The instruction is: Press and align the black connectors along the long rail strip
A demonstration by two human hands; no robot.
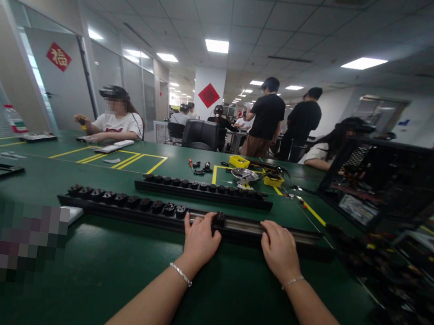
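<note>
A long black rail lies across the table in front of me, with a pale metal channel in its top. A row of round black socket modules fills its left part. One separate socket module sits farther right, at the fingertips and thumb of my left hand; that hand's index finger stretches toward the end of the row. My right hand is on the rail's bare right part, fingers bent over its top and thumb at the near side. The contact under both hands is partly hidden.
A second rail with modules lies behind. Farther back are a metal bowl and yellow bins. An open computer case and a dark heap of parts stand right. A co-worker sits at the far left.
</note>
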